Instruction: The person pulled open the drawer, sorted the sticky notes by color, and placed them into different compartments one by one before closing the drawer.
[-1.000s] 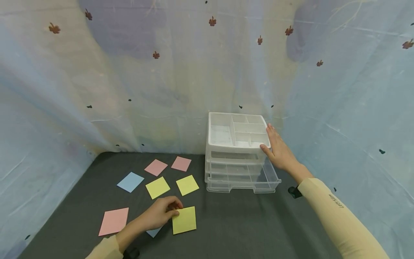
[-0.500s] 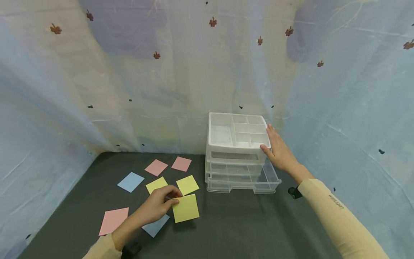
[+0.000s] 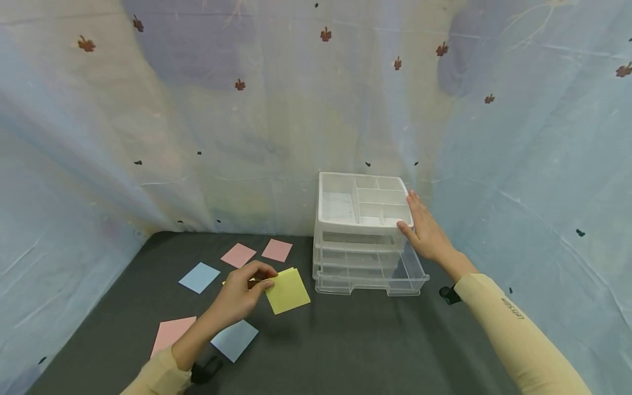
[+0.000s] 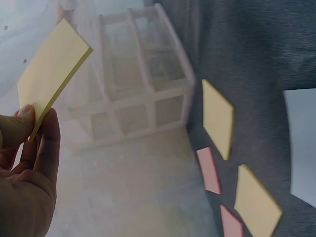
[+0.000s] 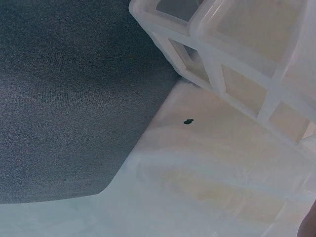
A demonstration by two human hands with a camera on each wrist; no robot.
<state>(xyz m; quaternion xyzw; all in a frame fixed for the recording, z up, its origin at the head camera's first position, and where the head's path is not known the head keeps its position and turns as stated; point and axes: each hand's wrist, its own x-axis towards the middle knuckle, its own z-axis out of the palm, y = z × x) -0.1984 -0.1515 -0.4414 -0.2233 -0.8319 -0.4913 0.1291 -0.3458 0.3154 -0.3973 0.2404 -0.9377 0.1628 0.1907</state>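
My left hand pinches a yellow sticky note pad by one corner between thumb and fingers. In the left wrist view the pad is raised and tilted, its thick edge showing. The held pad overlaps another yellow pad on the table in the head view. My right hand rests against the right side of a white plastic drawer unit, fingers straight along it and thumb at the front top corner. One clear lower drawer is pulled out. The right wrist view shows little of that hand.
Two pink pads lie at the back left of the dark table. Light blue pads and a larger pink pad lie further left and nearer. A patterned curtain hangs behind and beside the table.
My left hand has lifted the yellow sticky note pad off the table and carried it forward, uncovering more of the blue pad below. The right hand stays in place.
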